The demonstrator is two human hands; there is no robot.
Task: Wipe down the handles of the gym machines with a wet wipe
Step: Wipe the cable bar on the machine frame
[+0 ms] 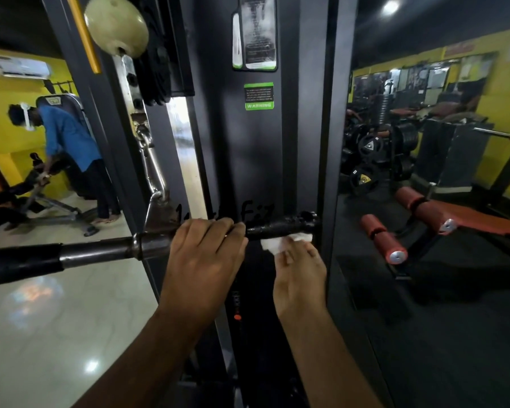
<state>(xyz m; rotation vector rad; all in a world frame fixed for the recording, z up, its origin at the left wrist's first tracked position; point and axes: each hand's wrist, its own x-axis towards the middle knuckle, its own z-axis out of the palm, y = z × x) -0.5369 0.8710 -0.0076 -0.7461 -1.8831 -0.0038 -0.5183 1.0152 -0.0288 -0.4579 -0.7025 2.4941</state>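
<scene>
At the bar's right end, fingers of the right hand point(301, 272) pinch the wet wipe point(280, 243) against the underside of the black grip point(280, 226). Just left of it, the left hand point(206, 248) is curled over bare steel.

Assessment: the wipe is light, limp and damp, best wrapped round the grip. The bar point(100, 254) is stiff, probably heavy, and hangs from a clip point(152, 160), so it may swing; hold it mid-bar.

Count: one wipe, one bar, two grips, the other at the left end point(21, 265).

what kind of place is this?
A gym: the left hand grips a cable-machine bar while the right hand holds a wet wipe to it; weight plates and a red-padded bench stand to the right.
</scene>
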